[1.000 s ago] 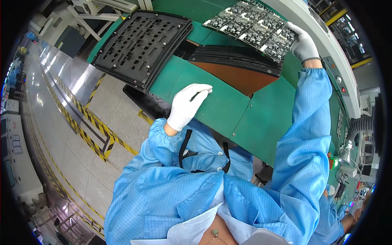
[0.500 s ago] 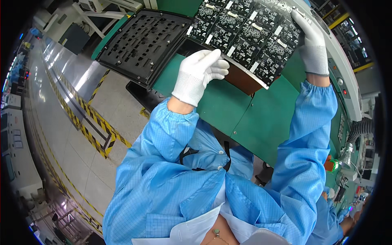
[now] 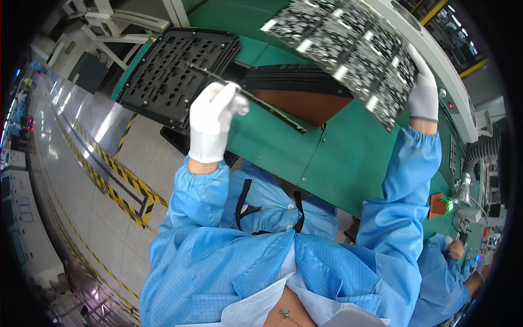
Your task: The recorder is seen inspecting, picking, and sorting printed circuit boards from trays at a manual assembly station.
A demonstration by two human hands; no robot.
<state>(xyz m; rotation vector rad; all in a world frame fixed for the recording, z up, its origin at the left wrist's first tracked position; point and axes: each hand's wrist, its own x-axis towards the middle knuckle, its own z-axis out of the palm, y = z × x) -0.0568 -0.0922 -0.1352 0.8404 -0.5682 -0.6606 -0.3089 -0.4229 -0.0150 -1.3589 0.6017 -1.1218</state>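
Observation:
Both my hands wear white knit gloves. My left hand (image 3: 213,120) is closed, its thumb and fingertips pinching a long thin strip (image 3: 279,113). That strip slants across the front of a black and brown block (image 3: 299,102) on the green table. My right hand (image 3: 422,90) grips the right edge of a large black circuit board panel (image 3: 348,52), with the thumb along its edge and the other fingers hidden. The panel is tilted above the table to the right of the block, apart from the strip, and looks smeared by motion.
A black slotted fixture plate (image 3: 177,73) with screws lies at the left end of the green table (image 3: 294,155). A pale machine housing (image 3: 455,103) borders the right side. Another person's blue sleeve (image 3: 441,289) shows at the lower right.
The panel has moved right, uncovering the block beneath. My left hand has moved left and down; the thin strip now shows in it, separate from the panel. My right hand keeps its hold.

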